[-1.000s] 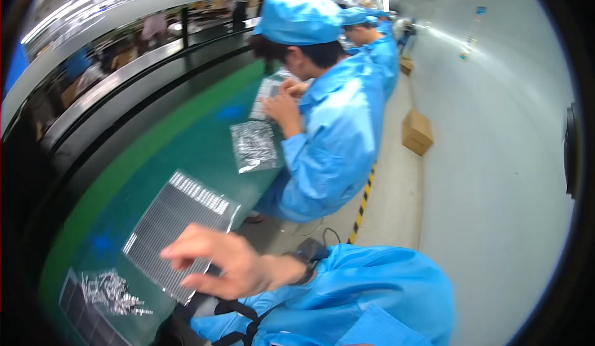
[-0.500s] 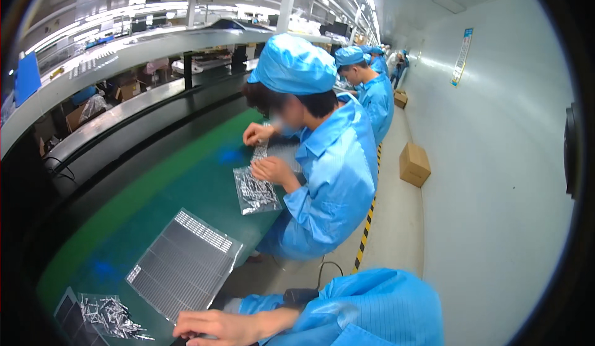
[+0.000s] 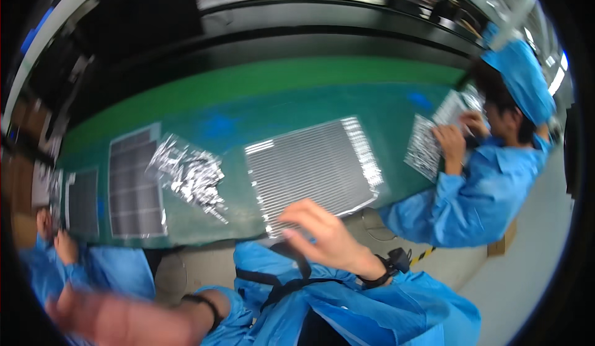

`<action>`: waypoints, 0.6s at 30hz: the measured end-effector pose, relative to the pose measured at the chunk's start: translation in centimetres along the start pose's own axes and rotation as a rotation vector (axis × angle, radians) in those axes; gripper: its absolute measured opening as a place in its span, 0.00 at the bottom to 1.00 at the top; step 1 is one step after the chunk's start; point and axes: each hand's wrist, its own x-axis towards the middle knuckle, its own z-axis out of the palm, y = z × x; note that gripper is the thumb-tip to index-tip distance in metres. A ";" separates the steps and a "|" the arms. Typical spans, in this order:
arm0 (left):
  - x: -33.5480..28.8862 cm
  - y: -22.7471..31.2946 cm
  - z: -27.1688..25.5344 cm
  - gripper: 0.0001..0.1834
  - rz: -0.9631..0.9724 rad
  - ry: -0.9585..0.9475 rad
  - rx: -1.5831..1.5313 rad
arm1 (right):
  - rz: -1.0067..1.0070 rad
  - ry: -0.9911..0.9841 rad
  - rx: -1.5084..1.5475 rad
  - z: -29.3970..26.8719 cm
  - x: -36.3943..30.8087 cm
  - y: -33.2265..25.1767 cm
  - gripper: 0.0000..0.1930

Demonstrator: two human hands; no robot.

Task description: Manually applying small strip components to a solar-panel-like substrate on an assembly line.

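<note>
My right hand (image 3: 319,231) is over the near edge of a grey striped sheet (image 3: 310,172) in a clear sleeve, its fingers apart and nothing visibly held. Rows of small pale pieces run along the sheet's right side. Whether the fingertips touch it I cannot tell. At the lower left my left hand (image 3: 124,318) is lifted near the camera, off the table, and smeared by motion, so its fingers cannot be read. Left of the striped sheet lies a clear bag (image 3: 189,175) of small shiny silver strips, some spilling at its near end.
Farther left on the green table (image 3: 242,222) lie a dark panel sheet (image 3: 136,185) and a smaller grey sheet (image 3: 82,203). A co-worker's hands (image 3: 56,237) are beside it. Another co-worker (image 3: 489,178) at the right handles a pale sheet by a bag (image 3: 423,149) of silver pieces.
My view has swung left from the aisle to the table. My left hand now shows, blurred. My right hand appears over the striped sheet's near edge with fingers spread.
</note>
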 end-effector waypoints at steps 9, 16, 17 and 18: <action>-15.2 -7.7 -2.0 0.07 -0.999 -0.742 0.692 | 0.180 -0.165 -0.336 -1.6 6.0 5.7 0.14; -18.9 -9.5 -0.8 0.19 -1.037 -1.143 0.814 | 0.289 -0.150 -0.478 1.7 9.3 9.9 0.24; -19.3 -10.4 -0.3 0.19 -1.067 -1.148 0.817 | 0.286 -0.137 -0.476 2.1 9.3 10.6 0.25; -19.7 -11.3 0.3 0.25 -1.043 -1.190 0.873 | 0.308 -0.159 -0.467 2.3 9.3 11.0 0.25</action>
